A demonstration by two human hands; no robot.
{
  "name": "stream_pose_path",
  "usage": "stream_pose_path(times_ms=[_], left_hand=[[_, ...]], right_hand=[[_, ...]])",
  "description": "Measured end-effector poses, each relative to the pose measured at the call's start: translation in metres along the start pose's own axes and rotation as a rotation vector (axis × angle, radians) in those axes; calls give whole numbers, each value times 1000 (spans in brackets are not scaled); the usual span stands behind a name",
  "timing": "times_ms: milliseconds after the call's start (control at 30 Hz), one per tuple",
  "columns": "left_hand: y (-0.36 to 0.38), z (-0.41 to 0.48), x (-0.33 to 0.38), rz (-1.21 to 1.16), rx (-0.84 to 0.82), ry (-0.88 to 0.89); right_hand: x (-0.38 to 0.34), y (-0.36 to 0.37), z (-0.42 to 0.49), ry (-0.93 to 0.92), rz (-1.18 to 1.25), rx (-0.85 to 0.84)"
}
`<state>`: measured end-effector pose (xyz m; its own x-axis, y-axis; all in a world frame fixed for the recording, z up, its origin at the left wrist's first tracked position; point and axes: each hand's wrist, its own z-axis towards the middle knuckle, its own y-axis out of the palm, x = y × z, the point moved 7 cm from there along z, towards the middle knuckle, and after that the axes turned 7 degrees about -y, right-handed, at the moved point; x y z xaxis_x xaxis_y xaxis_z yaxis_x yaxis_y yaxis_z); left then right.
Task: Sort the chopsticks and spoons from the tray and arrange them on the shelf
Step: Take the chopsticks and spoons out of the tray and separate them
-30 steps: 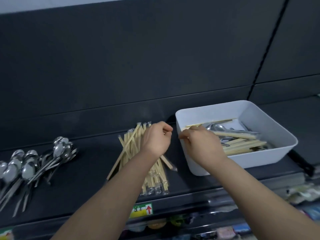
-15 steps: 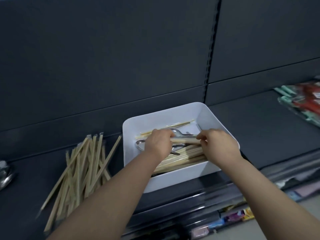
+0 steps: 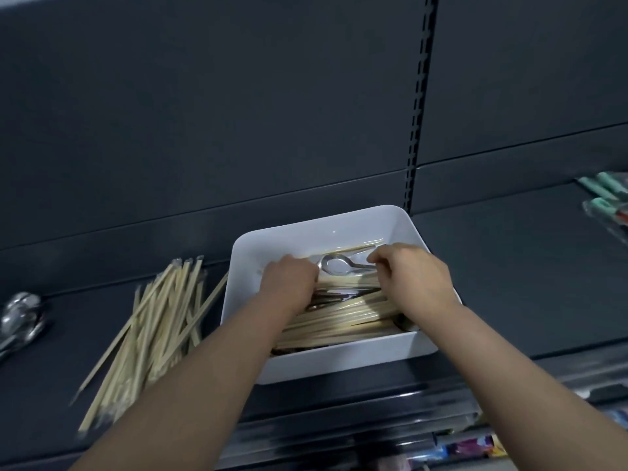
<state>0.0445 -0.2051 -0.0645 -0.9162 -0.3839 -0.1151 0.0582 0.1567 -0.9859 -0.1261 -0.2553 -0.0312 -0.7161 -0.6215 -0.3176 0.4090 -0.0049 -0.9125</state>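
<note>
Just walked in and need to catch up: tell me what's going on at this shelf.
A person has both hands in the white tray on the dark shelf. The right hand pinches the handle end of a spoon lying on top. The left hand is curled at its bowl end, though its grip cannot be made out. Many chopsticks remain in the tray under them. Left of the tray, a pile of chopsticks lies on the shelf, with spoons beyond it.
</note>
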Motion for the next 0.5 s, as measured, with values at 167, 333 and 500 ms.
stream_pose_path(times_ms=[167, 333, 500], left_hand=[[-12, 2, -40, -484, 119, -265], [-28, -6, -38, -660, 202, -274], [-27, -12, -32, -729, 193, -241]], right_hand=[[-4, -8, 5, -56, 5, 67], [-14, 36, 25, -116, -141, -420], [-15, 54, 21, -78, -171, -511]])
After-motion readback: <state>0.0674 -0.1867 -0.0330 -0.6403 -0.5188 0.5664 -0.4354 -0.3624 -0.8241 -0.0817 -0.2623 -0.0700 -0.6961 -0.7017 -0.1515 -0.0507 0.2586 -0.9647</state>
